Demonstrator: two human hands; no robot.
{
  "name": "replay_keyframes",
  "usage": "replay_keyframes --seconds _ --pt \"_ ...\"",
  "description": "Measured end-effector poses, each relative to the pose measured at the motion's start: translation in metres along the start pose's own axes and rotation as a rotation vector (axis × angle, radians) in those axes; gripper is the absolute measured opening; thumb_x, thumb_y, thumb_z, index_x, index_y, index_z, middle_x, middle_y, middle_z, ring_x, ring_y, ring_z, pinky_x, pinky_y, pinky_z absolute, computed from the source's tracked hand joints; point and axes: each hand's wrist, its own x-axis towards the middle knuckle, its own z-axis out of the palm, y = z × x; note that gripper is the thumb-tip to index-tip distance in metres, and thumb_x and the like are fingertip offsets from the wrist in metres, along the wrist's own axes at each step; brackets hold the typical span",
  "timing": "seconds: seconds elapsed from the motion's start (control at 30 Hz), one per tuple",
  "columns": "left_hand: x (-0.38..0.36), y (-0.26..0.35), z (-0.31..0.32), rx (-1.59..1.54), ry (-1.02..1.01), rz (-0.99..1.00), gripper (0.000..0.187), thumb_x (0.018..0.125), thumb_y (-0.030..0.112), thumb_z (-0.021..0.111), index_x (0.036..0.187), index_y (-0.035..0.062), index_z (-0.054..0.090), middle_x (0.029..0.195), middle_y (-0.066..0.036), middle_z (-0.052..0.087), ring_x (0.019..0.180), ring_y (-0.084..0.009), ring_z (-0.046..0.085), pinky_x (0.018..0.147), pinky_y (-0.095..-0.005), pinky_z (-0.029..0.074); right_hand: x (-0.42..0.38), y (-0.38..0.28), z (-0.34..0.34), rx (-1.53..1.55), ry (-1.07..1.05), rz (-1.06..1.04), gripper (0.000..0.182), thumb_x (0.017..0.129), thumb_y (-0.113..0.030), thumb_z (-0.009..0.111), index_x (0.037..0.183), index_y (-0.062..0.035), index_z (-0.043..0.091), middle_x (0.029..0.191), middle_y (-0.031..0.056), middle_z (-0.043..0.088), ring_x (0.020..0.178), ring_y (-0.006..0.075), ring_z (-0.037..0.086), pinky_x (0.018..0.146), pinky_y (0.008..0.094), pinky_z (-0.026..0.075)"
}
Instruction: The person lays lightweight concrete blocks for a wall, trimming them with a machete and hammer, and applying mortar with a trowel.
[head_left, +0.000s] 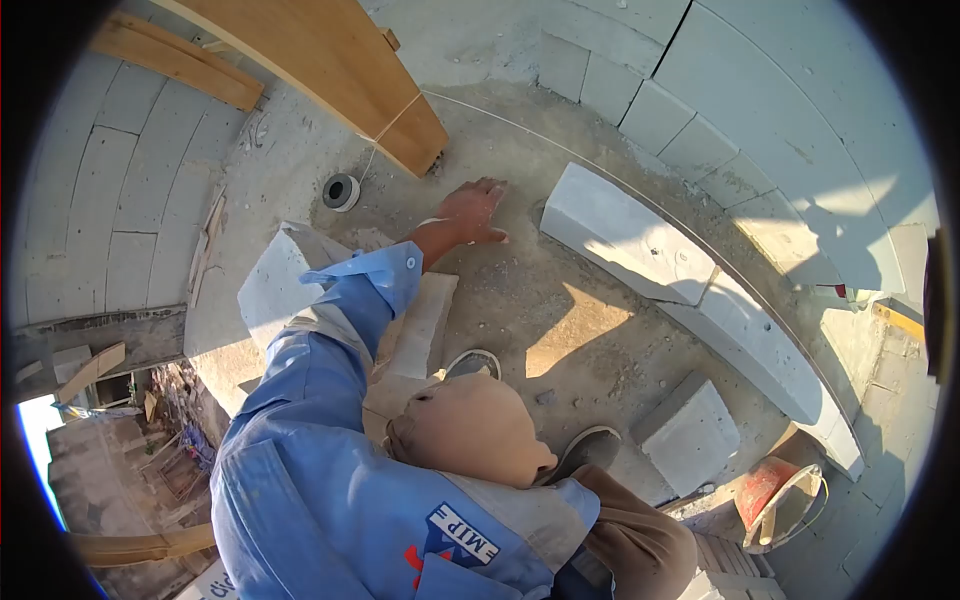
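Observation:
My left hand (472,212) reaches out over the dusty concrete floor (490,310), palm down with fingers stretched and the thumb apart. Nothing shows in its grip. It lies between the end of a wooden door frame (405,130) and a row of pale lightweight blocks (625,235) on the floor. A white string (500,112) runs from the frame along the far side of that row. Close to the frame's end is a spool (341,192) with a dark centre. My right hand is out of the picture.
Loose pale blocks lie left of my arm (270,285) and right of my shoes, one block (690,435) partly sunlit. A red bucket (768,490) with a handle inside stands at lower right. Block walls (130,180) rise on both sides. An opening with rubble lies lower left.

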Motion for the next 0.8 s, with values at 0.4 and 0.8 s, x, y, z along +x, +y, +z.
replay_keyframes --seconds 0.4,0.8 --pt "-0.224 0.133 -0.054 -0.379 0.200 -0.286 0.083 0.081 0.051 0.078 0.147 0.0105 0.048 0.142 -0.020 0.056 0.124 -0.0394 0.058 0.106 -0.0473 0.048 0.033 -0.244 -0.054 -0.364 -0.620 -0.468 0.033 0.098 -0.031 0.066 0.106 0.0006 0.067 0.080 0.0095 0.070 0.072 0.0179 0.065 0.067 0.0321 0.050" --pt "-0.343 0.154 0.011 -0.598 0.312 -0.739 0.055 0.087 0.041 0.077 0.123 0.0005 0.065 0.116 -0.019 0.072 0.108 -0.0333 0.070 0.092 -0.0424 0.055 0.061 -0.320 0.017 -0.546 -0.512 -1.016 0.036 0.098 -0.031 0.067 0.115 0.0007 0.065 0.082 0.0090 0.069 0.073 0.0140 0.065 0.066 0.0294 0.050"
